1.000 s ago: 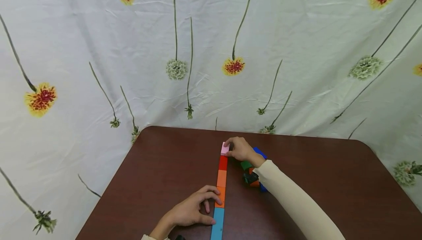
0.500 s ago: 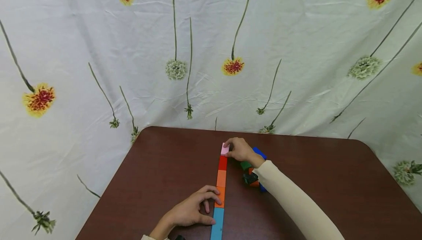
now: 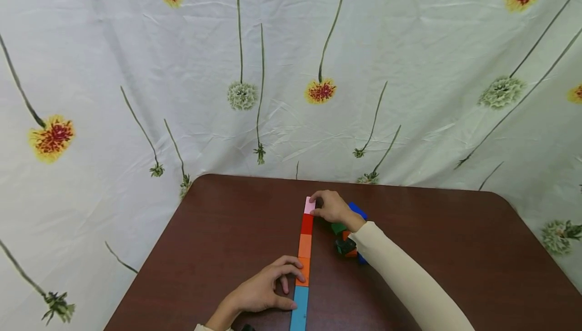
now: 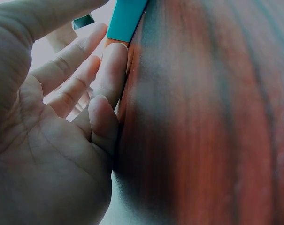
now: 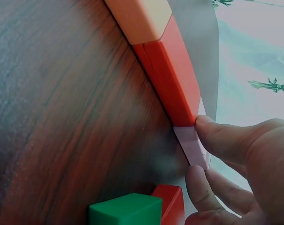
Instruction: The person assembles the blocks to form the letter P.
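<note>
A straight row of coloured blocks runs away from me on the table. At its far end my right hand [image 3: 332, 207] pinches a pink block [image 3: 309, 204] between thumb and fingers, its end against the red block [image 3: 306, 224]. In the right wrist view the pink block [image 5: 191, 140] lines up with the red one. Nearer come a light orange block [image 3: 305, 246], an orange block [image 3: 307, 266] and a long blue block [image 3: 300, 316]. My left hand [image 3: 259, 290] rests beside the row, relaxed fingertips on the orange block and thumb at the blue one's left edge.
Right of the row, partly under my right wrist, lies a loose pile with a blue block [image 3: 358, 210], a green block [image 3: 338, 228] and an orange block [image 3: 351, 253]. The dark brown table [image 3: 218, 220] ends at a flower-printed cloth [image 3: 282, 58] behind.
The pink block's near face, visible a second ago, no longer shows; it now lies level with the red block. Both hands have stayed almost where they were.
</note>
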`<state>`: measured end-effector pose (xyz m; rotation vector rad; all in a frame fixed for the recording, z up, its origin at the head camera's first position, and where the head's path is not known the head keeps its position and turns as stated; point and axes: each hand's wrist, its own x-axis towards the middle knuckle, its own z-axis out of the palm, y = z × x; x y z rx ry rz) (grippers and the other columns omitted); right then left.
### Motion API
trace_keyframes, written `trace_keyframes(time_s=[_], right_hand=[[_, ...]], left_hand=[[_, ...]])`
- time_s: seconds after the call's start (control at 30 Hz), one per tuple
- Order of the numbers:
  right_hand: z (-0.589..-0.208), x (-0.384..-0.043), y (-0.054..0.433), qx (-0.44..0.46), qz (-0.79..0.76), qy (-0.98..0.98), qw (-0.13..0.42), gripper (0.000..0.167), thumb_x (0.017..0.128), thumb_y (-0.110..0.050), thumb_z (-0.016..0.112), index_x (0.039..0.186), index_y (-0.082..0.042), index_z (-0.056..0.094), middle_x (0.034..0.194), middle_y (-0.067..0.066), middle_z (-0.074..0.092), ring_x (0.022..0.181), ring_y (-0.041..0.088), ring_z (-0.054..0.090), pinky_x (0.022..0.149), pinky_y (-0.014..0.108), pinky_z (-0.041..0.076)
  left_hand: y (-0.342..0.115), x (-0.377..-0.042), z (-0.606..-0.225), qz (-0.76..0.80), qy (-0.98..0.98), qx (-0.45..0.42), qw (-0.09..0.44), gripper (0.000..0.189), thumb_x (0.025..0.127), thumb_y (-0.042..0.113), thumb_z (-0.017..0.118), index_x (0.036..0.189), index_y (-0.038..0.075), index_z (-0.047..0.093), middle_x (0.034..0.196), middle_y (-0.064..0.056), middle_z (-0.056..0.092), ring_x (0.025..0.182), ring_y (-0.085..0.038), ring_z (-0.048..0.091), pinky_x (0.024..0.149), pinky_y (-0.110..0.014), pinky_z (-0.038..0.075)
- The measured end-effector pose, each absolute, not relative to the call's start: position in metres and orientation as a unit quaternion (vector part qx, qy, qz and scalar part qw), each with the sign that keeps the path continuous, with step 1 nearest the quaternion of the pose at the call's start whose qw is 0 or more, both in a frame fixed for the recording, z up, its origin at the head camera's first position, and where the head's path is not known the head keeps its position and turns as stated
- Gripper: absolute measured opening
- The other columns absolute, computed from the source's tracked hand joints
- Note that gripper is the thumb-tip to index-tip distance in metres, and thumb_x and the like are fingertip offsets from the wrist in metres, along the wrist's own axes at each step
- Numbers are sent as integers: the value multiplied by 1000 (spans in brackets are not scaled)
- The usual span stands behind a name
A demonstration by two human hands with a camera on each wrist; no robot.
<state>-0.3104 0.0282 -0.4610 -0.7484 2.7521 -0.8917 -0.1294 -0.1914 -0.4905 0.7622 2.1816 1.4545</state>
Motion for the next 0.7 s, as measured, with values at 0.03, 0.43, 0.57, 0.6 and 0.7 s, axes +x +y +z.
trace_keyframes(time_s=[0.03, 0.43, 0.57, 0.6, 0.7], right_hand=[[-460, -310, 29, -251, -296, 919, 74, 25, 88, -14, 77, 110, -6, 71, 116, 14, 69, 94, 24, 61, 89, 42, 53], [-465, -310, 25, -217, -301, 925, 78, 23, 91, -12, 74, 113, -8, 70, 123, 12, 67, 113, 29, 61, 101, 46, 47], [-463, -309, 26, -228, -307, 920, 79, 22, 92, -11, 73, 113, -8, 70, 124, 14, 66, 117, 32, 60, 103, 48, 46], [-463, -309, 27, -237, -302, 920, 73, 21, 91, -11, 73, 112, -8, 70, 123, 14, 67, 115, 32, 60, 101, 48, 47], [-462, -308, 27, -244, -303, 918, 73, 21, 92, -11, 72, 112, -7, 69, 124, 16, 66, 116, 34, 60, 102, 49, 47]], left_hand=[[-191, -130, -490, 520, 783, 274, 203, 35, 88, 20, 78, 120, 15, 65, 144, -9, 43, 82, -8, 53, 73, -21, 47], [-191, -129, -489, 521, 784, 269, 203, 35, 87, 20, 79, 119, 16, 65, 143, -8, 44, 82, -11, 55, 72, -22, 47], [-191, -129, -489, 525, 782, 265, 207, 35, 87, 19, 79, 119, 16, 65, 144, -8, 44, 83, -13, 55, 72, -22, 47], [-191, -129, -489, 525, 782, 264, 209, 34, 87, 19, 79, 119, 17, 66, 144, -8, 44, 83, -12, 55, 72, -22, 47], [-191, -128, -489, 524, 783, 262, 210, 34, 87, 19, 79, 119, 17, 66, 144, -7, 44, 83, -12, 55, 72, -22, 47]])
